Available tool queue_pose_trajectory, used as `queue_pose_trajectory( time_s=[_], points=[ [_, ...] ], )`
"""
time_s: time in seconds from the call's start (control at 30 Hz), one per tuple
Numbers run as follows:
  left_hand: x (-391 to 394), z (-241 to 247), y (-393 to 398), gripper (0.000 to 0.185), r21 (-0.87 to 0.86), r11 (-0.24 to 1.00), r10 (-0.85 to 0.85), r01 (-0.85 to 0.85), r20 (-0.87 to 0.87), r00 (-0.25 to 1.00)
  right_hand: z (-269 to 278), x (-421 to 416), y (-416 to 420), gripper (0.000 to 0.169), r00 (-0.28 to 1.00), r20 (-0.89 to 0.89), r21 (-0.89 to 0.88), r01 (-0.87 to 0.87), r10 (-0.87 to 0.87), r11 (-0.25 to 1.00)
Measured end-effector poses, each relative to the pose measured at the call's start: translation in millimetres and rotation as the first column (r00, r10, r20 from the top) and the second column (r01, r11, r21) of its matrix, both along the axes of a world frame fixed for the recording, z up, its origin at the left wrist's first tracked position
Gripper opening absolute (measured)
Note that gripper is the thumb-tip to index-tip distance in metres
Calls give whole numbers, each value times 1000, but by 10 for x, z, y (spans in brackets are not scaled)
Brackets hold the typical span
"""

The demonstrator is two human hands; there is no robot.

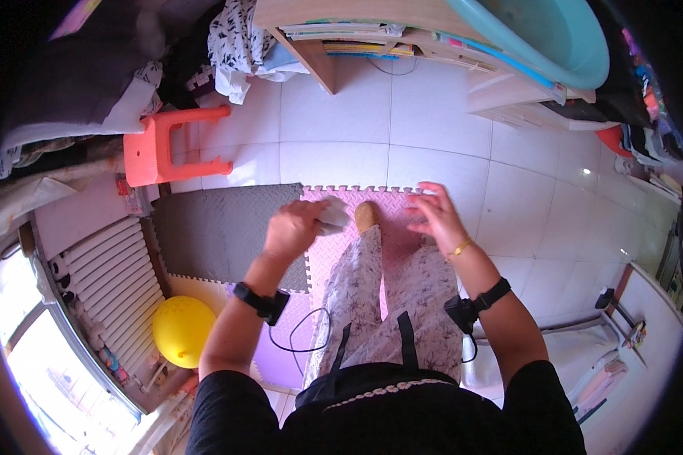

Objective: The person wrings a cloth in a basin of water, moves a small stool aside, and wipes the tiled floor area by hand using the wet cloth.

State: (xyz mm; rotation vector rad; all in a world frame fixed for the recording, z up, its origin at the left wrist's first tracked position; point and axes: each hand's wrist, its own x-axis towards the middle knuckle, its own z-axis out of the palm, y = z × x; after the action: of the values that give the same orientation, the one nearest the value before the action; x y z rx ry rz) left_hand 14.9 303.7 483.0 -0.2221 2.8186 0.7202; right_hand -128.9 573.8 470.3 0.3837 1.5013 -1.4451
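My left hand grips a whitish crumpled cloth or wipe, blurred so that its exact kind is unclear. The cloth hangs over the seam between the grey foam mat and the pink foam mat. Fingers spread, my right hand holds nothing and hovers near the right edge of the pink mat. Between the two hands, a tan slipper shows on one foot. The other foot is hidden by the patterned trousers.
An orange plastic stool lies on its side at the left. A yellow balloon is by the white radiator. Ahead stands a wooden shelf unit with books, and a turquoise basin is at upper right. Cables hang near both forearms.
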Motion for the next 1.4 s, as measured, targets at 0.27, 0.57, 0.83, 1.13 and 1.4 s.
queue_pose_trajectory(
  time_s=[0.27, 0.57, 0.83, 1.13, 1.4],
  points=[
    [381, -199, -388, 31, -96, 872, 489, -480, 221, 844, -177, -554, 1096, 37, 976, -146, 28, 169, -164, 985],
    [545, -791, 203, 30, -277, 788, 611, -550, 238, 755, -595, -800, 2016, 37, 974, -221, 97, 79, -55, 992],
    [507, -1485, 618, 31, -229, 793, 607, -565, 217, 765, -1498, -774, 2094, 36, 968, -200, 219, -104, 149, 970],
    [462, -2240, 240, 31, -376, 797, 575, -473, 231, 785, -3020, -782, 2071, 26, 500, -160, 896, -289, 851, 337],
    [578, -3563, -267, 31, -457, 772, 546, -442, 121, 829, -3718, -785, 1899, 12, 216, -94, 966, -216, 972, 142]
  ],
)
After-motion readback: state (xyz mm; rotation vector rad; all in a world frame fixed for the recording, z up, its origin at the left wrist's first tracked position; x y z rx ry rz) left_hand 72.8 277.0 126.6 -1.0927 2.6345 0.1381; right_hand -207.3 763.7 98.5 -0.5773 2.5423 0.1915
